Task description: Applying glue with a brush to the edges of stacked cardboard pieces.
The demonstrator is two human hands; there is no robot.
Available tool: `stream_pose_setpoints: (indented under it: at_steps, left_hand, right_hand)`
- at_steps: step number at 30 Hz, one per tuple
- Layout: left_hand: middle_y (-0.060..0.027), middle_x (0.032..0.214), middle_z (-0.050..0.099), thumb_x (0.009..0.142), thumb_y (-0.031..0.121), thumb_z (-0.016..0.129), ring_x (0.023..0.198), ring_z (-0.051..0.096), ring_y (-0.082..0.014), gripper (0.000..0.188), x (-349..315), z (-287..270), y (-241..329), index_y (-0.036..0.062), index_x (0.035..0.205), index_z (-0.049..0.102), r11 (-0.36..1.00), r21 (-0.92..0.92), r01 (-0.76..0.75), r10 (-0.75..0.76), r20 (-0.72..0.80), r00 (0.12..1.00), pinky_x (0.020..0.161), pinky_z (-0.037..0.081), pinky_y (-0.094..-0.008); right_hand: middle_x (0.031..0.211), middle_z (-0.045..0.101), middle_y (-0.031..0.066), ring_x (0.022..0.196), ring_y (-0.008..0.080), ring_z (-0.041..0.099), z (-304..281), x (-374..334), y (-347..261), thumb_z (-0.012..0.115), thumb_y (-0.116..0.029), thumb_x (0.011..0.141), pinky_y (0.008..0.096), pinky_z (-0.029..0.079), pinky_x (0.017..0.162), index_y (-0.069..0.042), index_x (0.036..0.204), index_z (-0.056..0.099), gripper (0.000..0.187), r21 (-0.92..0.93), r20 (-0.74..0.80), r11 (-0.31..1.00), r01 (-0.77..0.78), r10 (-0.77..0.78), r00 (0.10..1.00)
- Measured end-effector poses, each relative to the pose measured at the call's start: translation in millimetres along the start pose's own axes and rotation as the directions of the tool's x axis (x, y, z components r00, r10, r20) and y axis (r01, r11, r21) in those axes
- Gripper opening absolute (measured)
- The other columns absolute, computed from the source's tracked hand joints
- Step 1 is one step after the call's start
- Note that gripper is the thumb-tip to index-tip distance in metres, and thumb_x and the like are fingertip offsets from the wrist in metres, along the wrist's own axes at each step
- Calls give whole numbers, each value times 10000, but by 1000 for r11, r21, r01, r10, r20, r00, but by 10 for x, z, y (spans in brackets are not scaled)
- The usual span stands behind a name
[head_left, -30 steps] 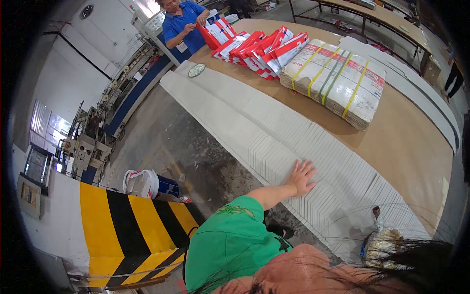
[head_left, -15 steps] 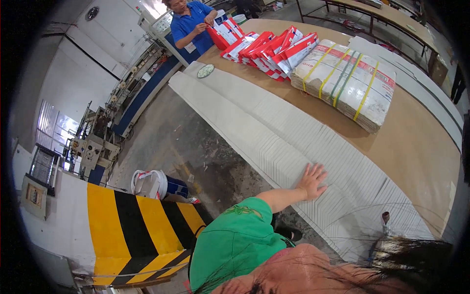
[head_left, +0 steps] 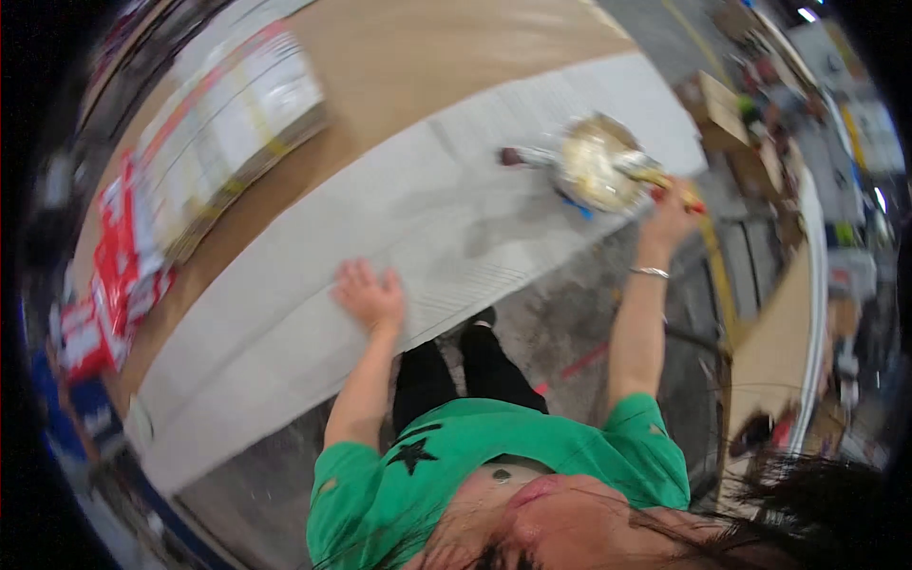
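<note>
My left hand [head_left: 369, 293] lies flat with fingers spread on a long row of overlapping white paper sheets [head_left: 304, 247]. At the right end of the row, my right hand [head_left: 673, 214] is closed round the yellow and red handle of a brush-like tool [head_left: 650, 177]. The tool's inner end reaches over the rim of a round tub [head_left: 600, 166] lined with clear plastic and holding something pale. Blur hides that end's exact shape. Beside the tub, a dark-tipped stick-like piece [head_left: 514, 157] in shiny wrap points left over the sheets.
Behind the sheets is the brown tabletop [head_left: 446, 43]. A strapped, wrapped bundle [head_left: 233, 133] sits at the far left, beside red and white packets [head_left: 114, 275]. Cardboard boxes [head_left: 717, 109] stand beyond the table's right end. A tan board [head_left: 774, 332] is at the right.
The view has swung right, bringing the tub and my right hand with the tool into sight. My left hand is still flat on the sheets. The co-worker is no longer clearly visible.
</note>
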State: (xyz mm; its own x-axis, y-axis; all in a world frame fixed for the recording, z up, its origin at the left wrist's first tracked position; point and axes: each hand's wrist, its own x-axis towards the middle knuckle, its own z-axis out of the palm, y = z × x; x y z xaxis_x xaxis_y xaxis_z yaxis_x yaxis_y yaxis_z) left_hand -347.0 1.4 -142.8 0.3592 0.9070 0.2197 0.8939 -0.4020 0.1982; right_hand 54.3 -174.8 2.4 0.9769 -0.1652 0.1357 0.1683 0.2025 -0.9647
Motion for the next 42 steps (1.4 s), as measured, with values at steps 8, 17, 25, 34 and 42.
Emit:
stream_pose_setpoints:
  at_steps: [8,17,25,34,42]
  left_hand:
    - [-240,1439,266,866,436,487,1354,163,-402,641,-155,58,254,16,1340,384,994,-107,-22,36,131,991,1080,29,-579]
    - [-246,1445,245,876,443,477,1354,144,-417,661,-105,23,189,-1,1352,363,994,-106,-20,37,168,985,1078,20,-578]
    - [-267,1438,242,856,416,503,1351,144,-432,666,-52,10,221,-24,1338,367,989,-144,-19,42,159,986,1073,20,-592]
    - [-249,1437,257,875,440,465,1352,157,-406,668,-143,25,229,-14,1352,355,998,-54,-29,36,143,989,1081,8,-571]
    - [-250,1418,293,831,429,523,1331,204,-421,669,-70,76,307,-6,1324,396,998,-64,-25,31,87,996,1072,38,-596]
  right_hand:
    - [754,630,134,594,177,640,-176,-416,-196,635,-95,848,274,541,548,47,923,527,194,-94,-3,991,95,-95,995]
    - [734,612,150,564,233,649,56,-641,-135,623,-150,865,322,581,544,7,848,474,218,107,-136,994,6,9,991]
    - [832,607,170,580,250,640,-46,-588,-226,653,-310,849,350,592,568,43,1004,420,450,417,-328,906,-76,228,917]
    - [831,584,158,629,251,632,-250,-729,-220,656,-380,836,350,589,621,24,1098,348,572,531,-371,838,-123,361,855]
    - [724,590,99,588,193,557,-1144,-1213,-590,600,-362,872,290,479,580,-15,780,522,368,710,-141,667,-226,449,882]
